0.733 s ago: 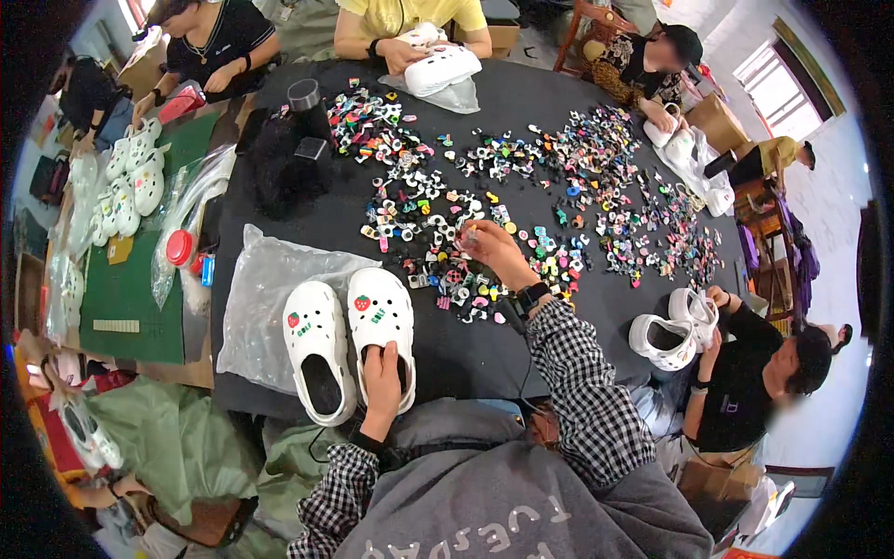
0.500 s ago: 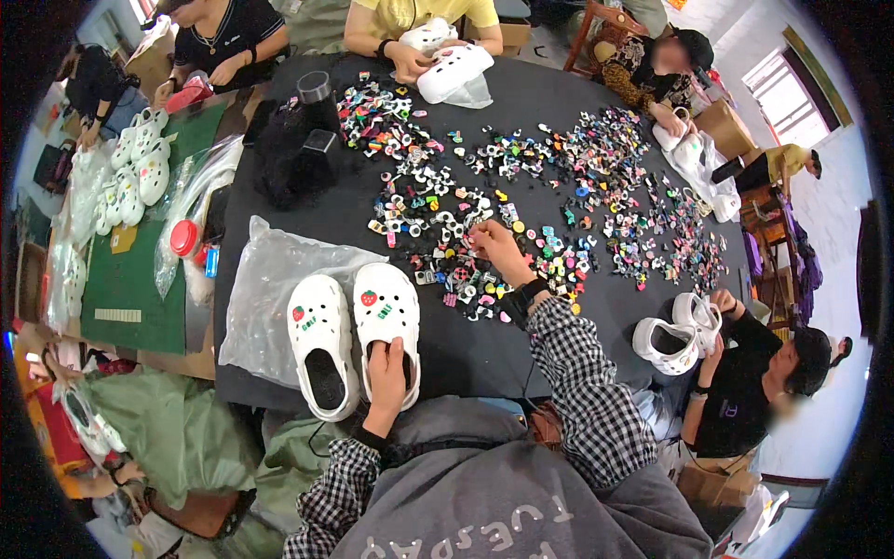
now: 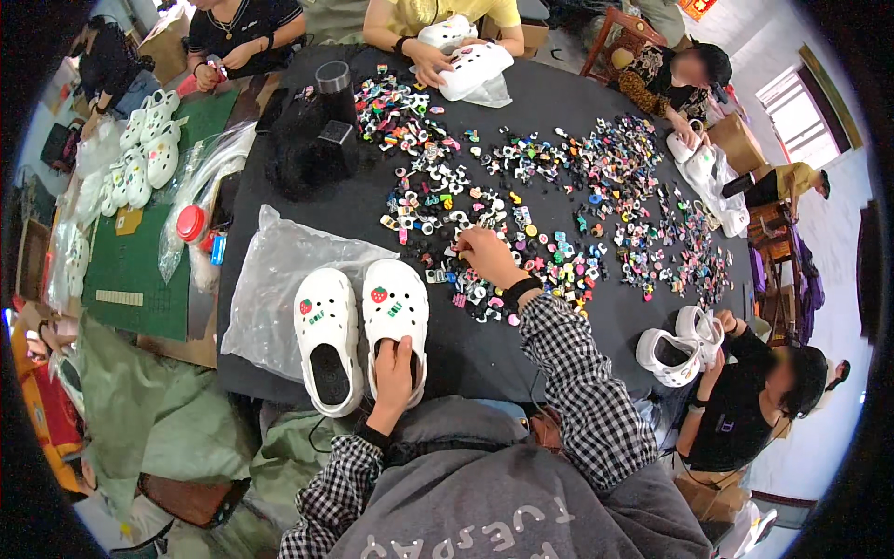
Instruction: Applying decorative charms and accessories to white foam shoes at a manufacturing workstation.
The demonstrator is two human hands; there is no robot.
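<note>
Clogs of white foam, 2 of them, lie side by side on a clear plastic bag (image 3: 279,279) near the near edge of the black round bench (image 3: 372,200). Each bears a red strawberry charm. The left hand (image 3: 393,382) grips the heel of the right white clog (image 3: 395,312), fingers curled into its opening; the left white clog (image 3: 326,335) lies just beside it. The right hand (image 3: 484,256) reaches to mid-bench, fingertips closed into the spread of small colourful shoe charms (image 3: 559,200).
</note>
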